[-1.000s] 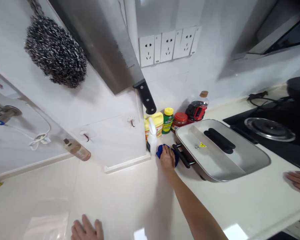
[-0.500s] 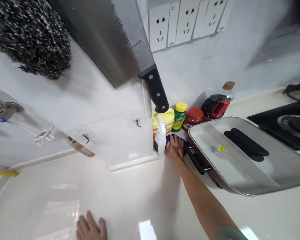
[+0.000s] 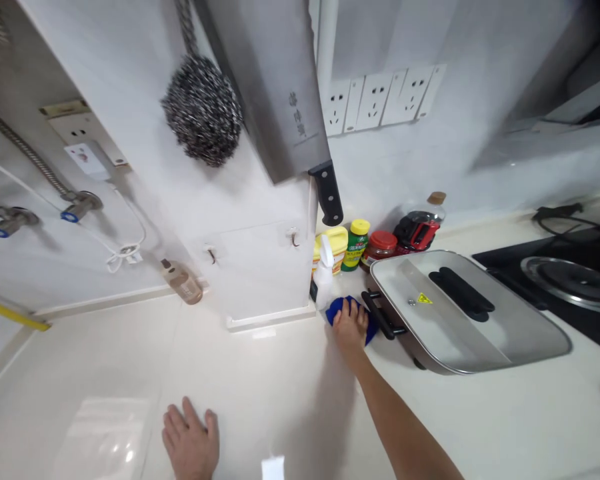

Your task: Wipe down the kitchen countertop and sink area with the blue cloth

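Note:
My right hand [image 3: 351, 327] presses down on a blue cloth [image 3: 371, 327] on the white countertop [image 3: 260, 380], its fingers bent over the fabric. Just behind it stands a white spray bottle [image 3: 323, 280], beside a yellow jug [image 3: 336, 241]. To the right of the cloth is the black side handle [image 3: 381, 317] of a wide electric pan [image 3: 460, 313] with a glass lid. My left hand [image 3: 193, 440] lies flat on the counter at the lower left, fingers apart, holding nothing.
Along the wall stand a green jar [image 3: 355, 248], a red-lidded jar [image 3: 380, 248] and a dark sauce bottle [image 3: 420, 227]. A cleaver [image 3: 285, 100] and a steel scourer [image 3: 203, 110] hang above. A stove burner [image 3: 575, 280] is at right, a brown bottle [image 3: 181, 283] at left.
My right hand has come back toward me with the blue cloth, out from behind the spray bottle. The view has shifted, showing more wall. My left hand stays flat on the counter.

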### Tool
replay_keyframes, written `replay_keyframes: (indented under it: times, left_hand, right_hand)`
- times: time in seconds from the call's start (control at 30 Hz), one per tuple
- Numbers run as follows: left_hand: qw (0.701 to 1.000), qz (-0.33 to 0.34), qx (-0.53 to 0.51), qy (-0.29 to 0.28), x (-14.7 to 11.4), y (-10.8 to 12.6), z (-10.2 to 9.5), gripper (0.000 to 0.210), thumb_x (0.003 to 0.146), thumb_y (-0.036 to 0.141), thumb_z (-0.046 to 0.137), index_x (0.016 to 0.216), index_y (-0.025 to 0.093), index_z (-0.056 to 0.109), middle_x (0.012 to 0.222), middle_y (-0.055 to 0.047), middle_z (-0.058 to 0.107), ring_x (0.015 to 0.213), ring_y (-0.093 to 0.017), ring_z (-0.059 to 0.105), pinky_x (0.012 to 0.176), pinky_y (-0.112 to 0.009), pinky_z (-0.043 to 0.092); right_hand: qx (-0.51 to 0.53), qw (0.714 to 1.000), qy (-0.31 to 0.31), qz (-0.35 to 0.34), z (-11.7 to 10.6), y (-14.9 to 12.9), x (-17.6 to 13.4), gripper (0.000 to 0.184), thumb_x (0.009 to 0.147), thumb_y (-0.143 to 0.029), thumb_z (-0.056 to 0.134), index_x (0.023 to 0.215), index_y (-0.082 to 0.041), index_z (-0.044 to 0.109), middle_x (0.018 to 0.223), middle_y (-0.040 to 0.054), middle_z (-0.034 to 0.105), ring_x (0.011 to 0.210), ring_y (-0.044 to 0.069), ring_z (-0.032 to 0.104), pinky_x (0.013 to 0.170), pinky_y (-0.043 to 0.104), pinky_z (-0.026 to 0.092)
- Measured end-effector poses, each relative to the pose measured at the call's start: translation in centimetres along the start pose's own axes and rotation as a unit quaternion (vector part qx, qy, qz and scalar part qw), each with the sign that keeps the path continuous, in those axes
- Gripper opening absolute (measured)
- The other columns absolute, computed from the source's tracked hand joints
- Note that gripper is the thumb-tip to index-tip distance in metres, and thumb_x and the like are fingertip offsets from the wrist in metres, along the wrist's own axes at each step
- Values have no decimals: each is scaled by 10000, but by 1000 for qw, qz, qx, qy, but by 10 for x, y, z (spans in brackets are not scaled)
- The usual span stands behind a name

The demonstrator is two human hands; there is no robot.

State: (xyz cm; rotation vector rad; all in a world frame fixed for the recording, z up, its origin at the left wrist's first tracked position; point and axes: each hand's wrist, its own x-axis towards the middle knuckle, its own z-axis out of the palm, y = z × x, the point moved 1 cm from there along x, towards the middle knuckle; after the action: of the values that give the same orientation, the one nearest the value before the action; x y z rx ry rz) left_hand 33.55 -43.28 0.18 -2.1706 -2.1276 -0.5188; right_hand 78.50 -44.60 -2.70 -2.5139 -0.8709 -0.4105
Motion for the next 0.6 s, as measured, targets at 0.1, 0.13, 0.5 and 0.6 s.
replay_keyframes:
  times: [0.1,0.13,0.5,0.6]
  left_hand:
    - [1000,-12,-6,-2,-1,-2,1,731,938,449,254,1462,-46,381,1551,-361,283,1521,-419,141,1198,-612,203]
    - [1000,-12,-10,-4,-1,-2,1,728,939,444,259,1462,-48,379,1551,-366,282,1522,-422,138,1198,-615,203]
    - [997,14,-77,4,-7,-12,-2,672,965,390,298,1436,-76,406,1551,-403,242,1526,-444,73,1193,-647,187]
    - [994,32,-100,-32,-11,-23,2,636,956,378,362,1454,-12,430,1596,-352,201,1527,-451,46,1193,-659,176]
  right_hand:
    - [2,1000,-1,-13,-23,-2,-35,538,959,-284,312,1423,-94,508,1447,203,523,1358,357,431,1136,555,320]
    - [1,1000,-1,-18,-30,-4,-47,542,960,-287,307,1421,-89,511,1446,208,525,1357,363,435,1134,564,323]
    - [56,977,-118,-168,-71,-91,-208,557,952,-305,338,1481,-180,463,1562,98,427,1465,354,335,1189,564,277]
    - [73,957,-158,-234,-86,-91,-239,553,961,-316,354,1502,-226,429,1589,51,386,1484,323,312,1202,535,281]
